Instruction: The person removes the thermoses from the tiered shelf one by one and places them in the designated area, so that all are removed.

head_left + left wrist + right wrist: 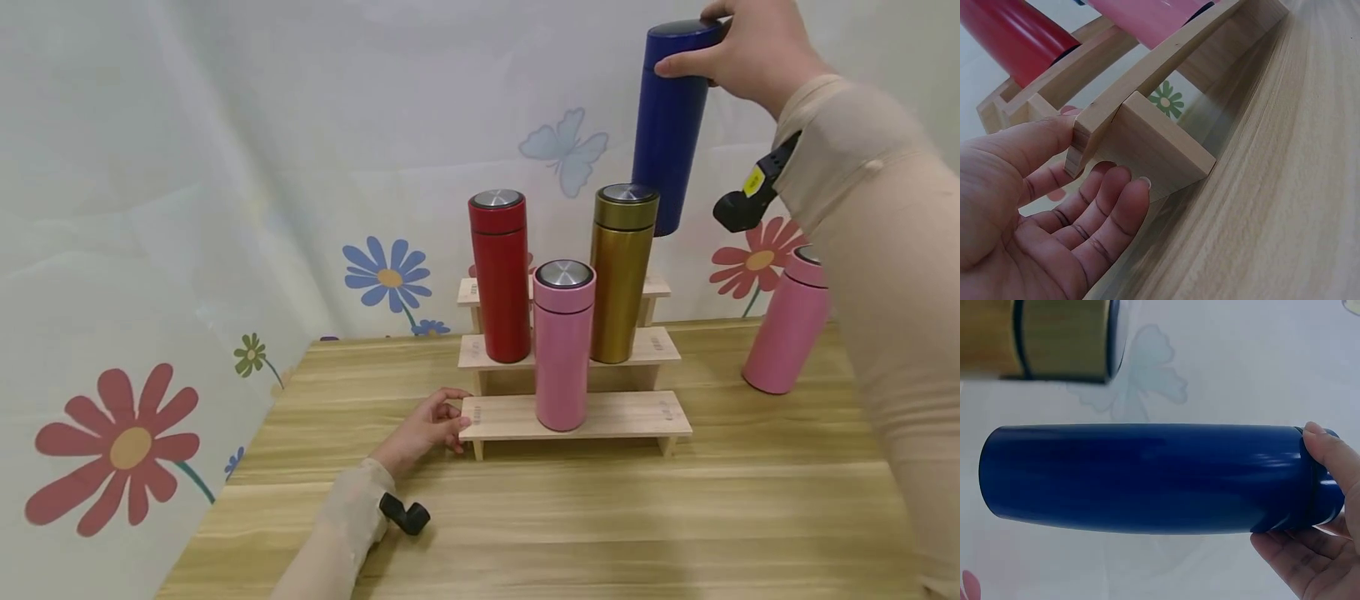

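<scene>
High at the right of the head view, my right hand (757, 54) grips a blue thermos flask (670, 133) around its lid end, thumb on one side and fingers on the other. The flask hangs in the air, slightly tilted, beyond the gold flask (621, 275). My left hand (431, 425) holds the left end of the lowest step of a wooden tiered stand (495, 417). In the left wrist view its thumb lies against the board end (1088, 128), with the fingers curled below. A red flask (504, 283) and the gold one stand on the middle step, a pink flask (564, 350) on the lowest.
Another pink flask (783, 333) stands on the wooden table (585, 525) to the right of the stand, partly hidden by my right sleeve. Behind the table hangs a pale cloth (300, 125) printed with flowers and a butterfly.
</scene>
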